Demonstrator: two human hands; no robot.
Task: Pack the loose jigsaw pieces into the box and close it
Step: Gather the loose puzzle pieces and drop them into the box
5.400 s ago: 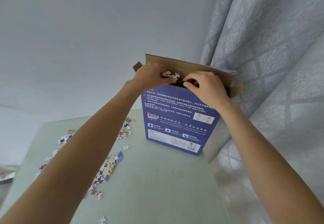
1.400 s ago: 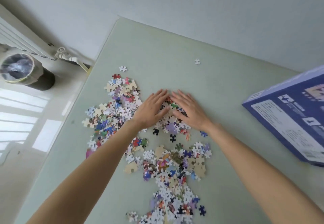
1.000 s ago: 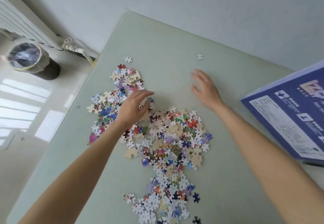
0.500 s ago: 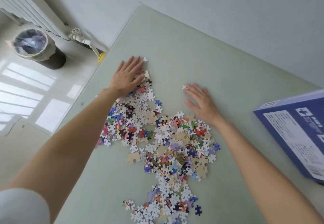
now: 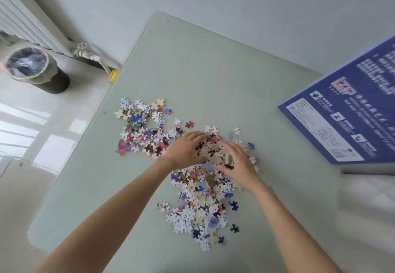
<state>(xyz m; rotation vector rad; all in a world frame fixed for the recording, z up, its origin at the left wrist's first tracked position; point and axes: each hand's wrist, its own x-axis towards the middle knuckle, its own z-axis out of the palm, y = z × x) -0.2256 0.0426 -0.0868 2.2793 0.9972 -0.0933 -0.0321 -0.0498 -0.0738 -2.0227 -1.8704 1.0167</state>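
Observation:
Loose jigsaw pieces (image 5: 198,206) lie scattered over the pale green table (image 5: 213,69), with a second cluster (image 5: 141,127) further left. My left hand (image 5: 183,151) and my right hand (image 5: 239,163) face each other in the middle of the spread. Their curved fingers close round a small heap of pieces (image 5: 210,151) between them, still on the tabletop. The blue puzzle box (image 5: 342,123) stands at the right edge of the table, well apart from both hands. Its opening is out of view.
A radiator (image 5: 27,22) with a pipe runs along the wall at the left. Below it stands a lined waste bin (image 5: 32,67) on the floor. Pale blurred fabric (image 5: 367,204) lies past the table's right side.
Half a second ago my hands lay flat and apart at the far edges of the spread. They have since drawn together toward me, dragging pieces into one heap and curling round it.

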